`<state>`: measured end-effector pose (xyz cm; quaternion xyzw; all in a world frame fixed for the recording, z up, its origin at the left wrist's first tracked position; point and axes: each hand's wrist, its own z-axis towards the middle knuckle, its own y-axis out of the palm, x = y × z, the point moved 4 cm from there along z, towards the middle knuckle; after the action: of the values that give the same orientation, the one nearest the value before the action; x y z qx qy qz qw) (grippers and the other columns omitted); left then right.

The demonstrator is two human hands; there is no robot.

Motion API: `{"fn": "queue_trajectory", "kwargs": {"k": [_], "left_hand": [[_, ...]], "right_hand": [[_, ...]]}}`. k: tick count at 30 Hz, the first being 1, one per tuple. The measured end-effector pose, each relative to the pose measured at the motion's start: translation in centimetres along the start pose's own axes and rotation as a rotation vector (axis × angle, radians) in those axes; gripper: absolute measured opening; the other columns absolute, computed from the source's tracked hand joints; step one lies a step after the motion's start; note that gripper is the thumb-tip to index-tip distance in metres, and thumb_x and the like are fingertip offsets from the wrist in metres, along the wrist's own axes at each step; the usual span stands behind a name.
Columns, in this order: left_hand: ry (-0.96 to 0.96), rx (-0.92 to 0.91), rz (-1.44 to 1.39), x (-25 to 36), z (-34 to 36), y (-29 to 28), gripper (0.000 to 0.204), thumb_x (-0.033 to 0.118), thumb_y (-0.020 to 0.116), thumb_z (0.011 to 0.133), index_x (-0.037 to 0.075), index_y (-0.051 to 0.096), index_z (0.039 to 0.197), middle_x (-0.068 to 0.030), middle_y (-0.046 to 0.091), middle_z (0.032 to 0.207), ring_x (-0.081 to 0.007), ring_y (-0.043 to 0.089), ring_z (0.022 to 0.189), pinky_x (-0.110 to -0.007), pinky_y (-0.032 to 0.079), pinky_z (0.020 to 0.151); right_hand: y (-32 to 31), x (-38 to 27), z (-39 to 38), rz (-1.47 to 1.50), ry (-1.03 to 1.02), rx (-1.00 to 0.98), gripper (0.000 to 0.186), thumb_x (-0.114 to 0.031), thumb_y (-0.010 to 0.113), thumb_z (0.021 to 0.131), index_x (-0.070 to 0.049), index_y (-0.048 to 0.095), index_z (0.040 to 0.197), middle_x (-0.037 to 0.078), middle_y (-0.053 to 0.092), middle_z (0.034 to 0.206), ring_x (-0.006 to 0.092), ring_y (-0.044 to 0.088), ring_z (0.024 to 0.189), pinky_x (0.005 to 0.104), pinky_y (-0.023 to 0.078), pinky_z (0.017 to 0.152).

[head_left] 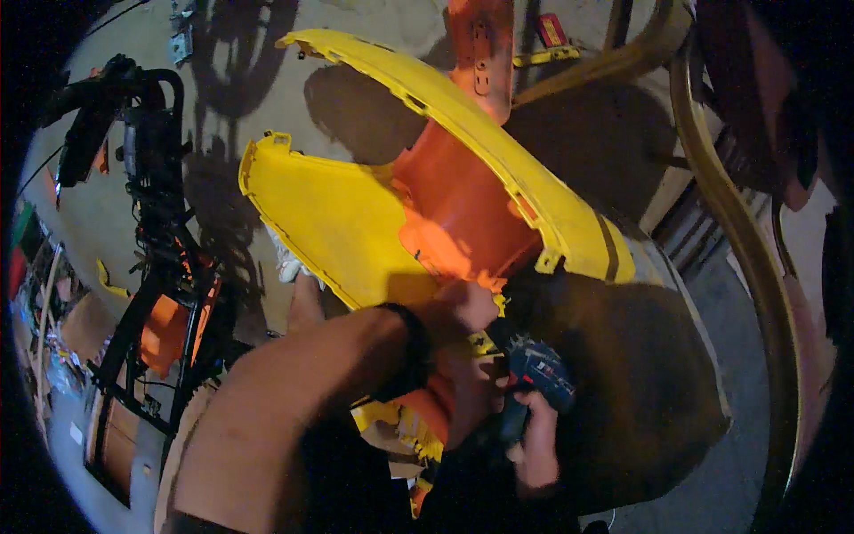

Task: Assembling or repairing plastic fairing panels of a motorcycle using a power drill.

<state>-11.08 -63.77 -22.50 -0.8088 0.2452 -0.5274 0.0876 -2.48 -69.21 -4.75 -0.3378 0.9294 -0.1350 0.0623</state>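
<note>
A large yellow plastic body panel [329, 200] curves in front of me, joined to an orange plastic panel [476, 191] that forms its middle. My left hand [473, 305], below a dark wristband, is closed at the near edge of the orange panel; its fingertips are partly hidden. In my right hand [538, 436] is a blue-and-black cordless drill [543, 369], gripped by its handle. The drill's front end points up and left, close beside my left hand. Whether its tip touches the panel is too dark to make out.
A dark scooter frame [156, 222] with orange parts stands at left. A curved brown metal rail [725, 178] runs down the right. A dark brown padded surface [640, 383] lies under the panels. A red-and-yellow object [551, 36] lies at the top. Clutter [67, 356] fills the far left.
</note>
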Motion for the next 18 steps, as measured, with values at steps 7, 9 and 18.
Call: {"fn": "queue_trajectory", "kwargs": {"k": [7, 9, 18], "left_hand": [[-0.086, -0.168, -0.136, 0.3, -0.3, -1.7, 0.018, 0.019, 0.057, 0.078, 0.009, 0.070, 0.084, -0.0119, 0.067, 0.085, -0.0278, 0.066, 0.083, -0.040, 0.054, 0.066], [-0.064, -0.146, -0.181, 0.1, -0.3, -2.1, 0.018, 0.018, 0.056, 0.078, 0.009, 0.070, 0.085, -0.0120, 0.067, 0.086, -0.0282, 0.066, 0.084, -0.041, 0.054, 0.067], [-0.251, -0.117, -0.368, -0.5, -1.3, -3.4, 0.022, 0.021, 0.051, 0.080, 0.006, 0.067, 0.082, -0.0143, 0.067, 0.082, -0.0326, 0.066, 0.074, -0.045, 0.054, 0.063]], "right_hand": [[0.2, 0.9, -1.0, 0.113, 0.084, 0.069, 0.030, -0.013, 0.051, 0.074, 0.002, 0.057, 0.099, 0.012, 0.061, 0.082, 0.0203, 0.058, 0.063, 0.0318, 0.051, 0.058], [0.0, 0.3, -1.6, 0.050, 0.062, 0.045, 0.030, -0.012, 0.051, 0.074, 0.002, 0.055, 0.101, 0.012, 0.061, 0.085, 0.0208, 0.058, 0.061, 0.0336, 0.051, 0.058], [2.8, -2.6, -4.7, -0.132, -0.020, 0.096, 0.036, -0.008, 0.052, 0.070, 0.004, 0.051, 0.104, 0.015, 0.061, 0.087, 0.0226, 0.057, 0.059, 0.0369, 0.053, 0.056]]}}
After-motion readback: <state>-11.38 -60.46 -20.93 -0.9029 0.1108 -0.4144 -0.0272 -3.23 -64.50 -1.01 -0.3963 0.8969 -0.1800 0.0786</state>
